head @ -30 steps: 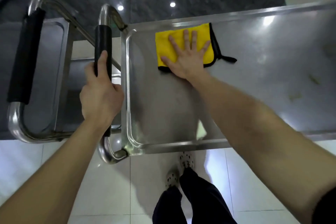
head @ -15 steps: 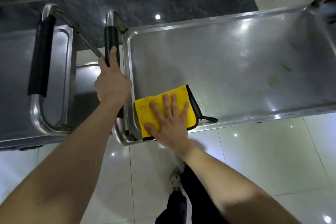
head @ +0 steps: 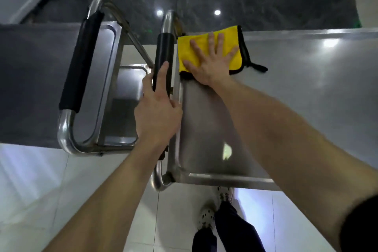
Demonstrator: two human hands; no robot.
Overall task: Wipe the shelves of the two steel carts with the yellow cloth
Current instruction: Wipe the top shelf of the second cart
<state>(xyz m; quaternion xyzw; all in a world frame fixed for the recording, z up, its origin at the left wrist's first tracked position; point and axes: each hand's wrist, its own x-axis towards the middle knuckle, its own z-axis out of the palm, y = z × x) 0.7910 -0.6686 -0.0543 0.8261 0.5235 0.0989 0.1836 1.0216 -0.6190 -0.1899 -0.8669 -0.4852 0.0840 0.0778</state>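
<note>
Yellow cloth is laid on the top shelf of the right cart, in the far left corner, just beside the black grip of that cart's handle. It is pressed flat by the right hand, fingers straight and spread, nothing clenched. The grip is grasped by the left hand, thumb laid along it, fingers curled round the far side. A black tag is seen at the cloth's right edge. The left cart is parked alongside, handles adjacent.

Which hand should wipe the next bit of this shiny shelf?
The right hand: it presses flat on the yellow cloth on the shelf. The left hand holds the black handle.
</note>
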